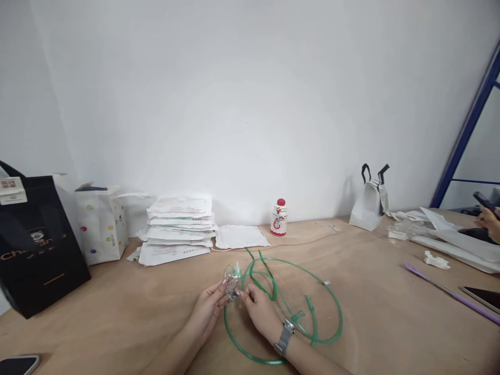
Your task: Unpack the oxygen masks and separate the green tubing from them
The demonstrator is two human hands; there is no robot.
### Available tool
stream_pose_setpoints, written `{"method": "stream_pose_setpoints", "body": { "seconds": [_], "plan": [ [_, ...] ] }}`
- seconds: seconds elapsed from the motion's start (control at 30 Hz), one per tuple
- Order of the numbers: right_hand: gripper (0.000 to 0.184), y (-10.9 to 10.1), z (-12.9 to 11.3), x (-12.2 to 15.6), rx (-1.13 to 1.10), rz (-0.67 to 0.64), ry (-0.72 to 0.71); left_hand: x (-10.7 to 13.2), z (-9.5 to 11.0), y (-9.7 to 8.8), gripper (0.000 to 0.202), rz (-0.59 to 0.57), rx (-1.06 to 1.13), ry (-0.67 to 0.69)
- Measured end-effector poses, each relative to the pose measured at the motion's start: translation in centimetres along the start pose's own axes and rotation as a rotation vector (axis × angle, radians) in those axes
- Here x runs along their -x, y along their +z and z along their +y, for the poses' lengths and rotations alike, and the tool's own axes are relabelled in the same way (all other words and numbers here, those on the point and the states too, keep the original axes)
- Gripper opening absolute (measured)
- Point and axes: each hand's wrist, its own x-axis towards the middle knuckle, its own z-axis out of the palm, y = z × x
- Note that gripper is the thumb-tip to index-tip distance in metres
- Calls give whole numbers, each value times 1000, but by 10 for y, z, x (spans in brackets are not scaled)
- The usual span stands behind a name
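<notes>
A small clear plastic oxygen mask (234,285) with a green-and-white fitting on top is held upright between both hands, just above the table. My left hand (210,307) grips its left side with thumb and fingers. From the right, my right hand (261,309), with a watch on the wrist, pinches its lower edge; part of the mask is hidden behind the fingers. Green tubing (338,307) lies in wide loops around and behind my right hand. Beside it is a flat green strap (269,276). Green connectors (299,315) lie among the loops.
Behind stand a stack of white packets (177,229), a flat white pouch (240,236) and a red-topped bottle (278,219). Bags (42,245) are at left, a white bag (367,208) at right. A purple stick (449,291) and another person's hand (488,221) are far right.
</notes>
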Motion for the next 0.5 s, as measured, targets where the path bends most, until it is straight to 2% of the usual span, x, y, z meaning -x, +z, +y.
{"method": "stream_pose_setpoints", "body": {
  "seconds": [0.5],
  "plan": [
    [27,6,4,-2,-59,72,33,0,0,0,34,14,11,11]
  ]
}}
